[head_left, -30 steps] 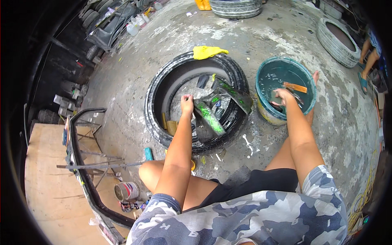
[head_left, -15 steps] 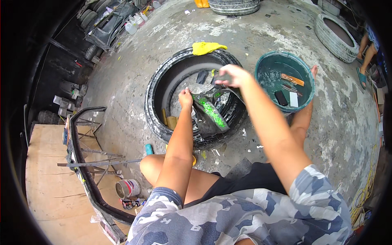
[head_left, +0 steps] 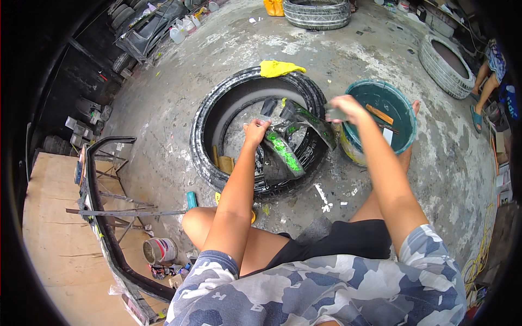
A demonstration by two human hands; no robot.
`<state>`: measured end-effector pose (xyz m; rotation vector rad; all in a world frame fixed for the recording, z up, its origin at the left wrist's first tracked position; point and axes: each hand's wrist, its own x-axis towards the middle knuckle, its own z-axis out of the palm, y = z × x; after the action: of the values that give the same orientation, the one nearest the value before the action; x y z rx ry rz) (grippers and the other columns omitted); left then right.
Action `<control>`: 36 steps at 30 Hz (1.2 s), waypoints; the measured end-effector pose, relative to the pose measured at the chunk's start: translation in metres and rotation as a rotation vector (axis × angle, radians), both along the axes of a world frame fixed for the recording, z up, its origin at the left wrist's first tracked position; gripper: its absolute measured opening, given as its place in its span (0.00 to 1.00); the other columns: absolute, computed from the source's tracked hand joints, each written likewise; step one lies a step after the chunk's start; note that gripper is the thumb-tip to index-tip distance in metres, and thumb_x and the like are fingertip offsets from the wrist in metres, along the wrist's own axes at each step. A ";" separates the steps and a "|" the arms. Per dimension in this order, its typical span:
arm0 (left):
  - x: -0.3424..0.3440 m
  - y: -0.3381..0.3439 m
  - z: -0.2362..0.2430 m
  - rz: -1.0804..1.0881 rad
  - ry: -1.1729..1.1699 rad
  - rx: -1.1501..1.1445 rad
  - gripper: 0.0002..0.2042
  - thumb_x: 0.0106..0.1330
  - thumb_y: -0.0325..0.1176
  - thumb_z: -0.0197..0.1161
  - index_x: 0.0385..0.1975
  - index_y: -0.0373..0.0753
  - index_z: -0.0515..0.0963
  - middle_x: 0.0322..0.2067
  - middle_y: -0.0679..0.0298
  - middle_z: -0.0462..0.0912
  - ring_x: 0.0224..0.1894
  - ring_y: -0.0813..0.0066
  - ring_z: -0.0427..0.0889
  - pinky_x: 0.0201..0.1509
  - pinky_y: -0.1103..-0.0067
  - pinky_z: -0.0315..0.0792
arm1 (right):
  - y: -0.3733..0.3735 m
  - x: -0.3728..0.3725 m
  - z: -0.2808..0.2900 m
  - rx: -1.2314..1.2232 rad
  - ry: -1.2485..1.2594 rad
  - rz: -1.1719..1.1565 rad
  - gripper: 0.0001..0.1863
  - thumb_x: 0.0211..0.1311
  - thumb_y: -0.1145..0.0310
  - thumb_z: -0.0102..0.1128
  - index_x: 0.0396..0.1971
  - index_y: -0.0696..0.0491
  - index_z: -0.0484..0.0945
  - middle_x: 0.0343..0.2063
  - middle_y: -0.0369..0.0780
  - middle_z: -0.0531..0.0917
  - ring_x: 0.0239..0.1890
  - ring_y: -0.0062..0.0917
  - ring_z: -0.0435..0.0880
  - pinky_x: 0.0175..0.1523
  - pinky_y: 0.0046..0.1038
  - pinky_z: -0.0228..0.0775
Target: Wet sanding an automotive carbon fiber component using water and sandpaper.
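My left hand (head_left: 255, 129) is closed on the upper edge of a dark moulded part with bright green patches (head_left: 288, 157), which lies in a black tyre (head_left: 209, 125) on the floor. My right hand (head_left: 346, 110), blurred, grips a small grey pad (head_left: 335, 114) between that part and the near-left rim of a teal bucket (head_left: 406, 139). Water, an orange block (head_left: 379, 113) and a white rectangular piece (head_left: 387, 136) are in the bucket. A yellow cloth (head_left: 281, 68) drapes over the back of the tyre.
Pale tyres (head_left: 316, 16) (head_left: 440, 65) lie behind. A person's legs (head_left: 484, 92) are at right. On the left are a plywood sheet (head_left: 54, 206), a long black frame (head_left: 109, 233) on metal supports and a paint pail (head_left: 160, 250). Yellow cable (head_left: 478, 261) lies at lower right.
My right hand has come up out of the bucket to the dark part, then moved back right toward the bucket's rim. My left hand has shifted slightly right along the part.
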<state>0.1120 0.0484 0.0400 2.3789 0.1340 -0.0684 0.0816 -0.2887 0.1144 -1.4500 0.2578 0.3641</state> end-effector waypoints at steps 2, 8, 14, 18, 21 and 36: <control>-0.006 -0.017 0.009 -0.024 -0.017 0.035 0.25 0.50 0.56 0.64 0.30 0.35 0.77 0.44 0.37 0.73 0.57 0.42 0.61 0.64 0.61 0.52 | -0.064 -0.006 -0.019 -0.033 0.094 -0.181 0.14 0.50 0.75 0.47 0.39 0.62 0.72 0.31 0.47 0.81 0.29 0.37 0.85 0.21 0.28 0.78; 0.004 -0.018 0.028 -0.322 -0.050 0.287 0.31 0.55 0.64 0.57 0.24 0.33 0.79 0.52 0.49 0.69 0.56 0.45 0.63 0.63 0.53 0.50 | -0.122 -0.023 -0.101 -0.065 0.471 -0.321 0.16 0.48 0.73 0.46 0.40 0.58 0.70 0.34 0.47 0.80 0.31 0.37 0.84 0.27 0.32 0.78; 0.003 -0.035 0.035 -0.262 0.085 0.519 0.31 0.59 0.64 0.51 0.42 0.38 0.80 0.58 0.61 0.67 0.64 0.49 0.58 0.61 0.40 0.48 | -0.143 -0.042 -0.148 -0.150 0.544 -0.405 0.15 0.40 0.76 0.51 0.34 0.53 0.73 0.36 0.44 0.77 0.31 0.30 0.78 0.30 0.27 0.76; -0.005 -0.057 0.037 -0.318 0.183 0.454 0.38 0.60 0.68 0.42 0.50 0.37 0.75 0.60 0.55 0.66 0.65 0.51 0.58 0.64 0.43 0.44 | -0.113 -0.030 -0.084 0.268 0.307 -0.243 0.10 0.46 0.71 0.49 0.32 0.50 0.72 0.38 0.35 0.79 0.35 0.24 0.83 0.23 0.20 0.64; -0.003 -0.092 0.038 -0.441 0.310 0.414 0.53 0.52 0.77 0.40 0.54 0.22 0.66 0.59 0.40 0.64 0.64 0.51 0.61 0.67 0.48 0.39 | -0.073 -0.013 -0.028 0.153 0.098 -0.082 0.02 0.47 0.69 0.53 0.21 0.50 0.70 0.39 0.37 0.79 0.33 0.25 0.83 0.23 0.19 0.60; 0.016 -0.088 0.053 -0.629 0.120 0.584 0.33 0.45 0.45 0.71 0.48 0.29 0.70 0.47 0.42 0.76 0.52 0.50 0.74 0.55 0.67 0.69 | -0.072 -0.005 -0.049 0.277 -0.150 -0.472 0.15 0.57 0.77 0.45 0.45 0.61 0.70 0.37 0.50 0.80 0.37 0.37 0.84 0.33 0.32 0.81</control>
<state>0.1285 -0.0398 0.0935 2.9036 -0.6227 -0.5328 0.0761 -0.3602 0.0653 -1.0957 0.4005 -0.0911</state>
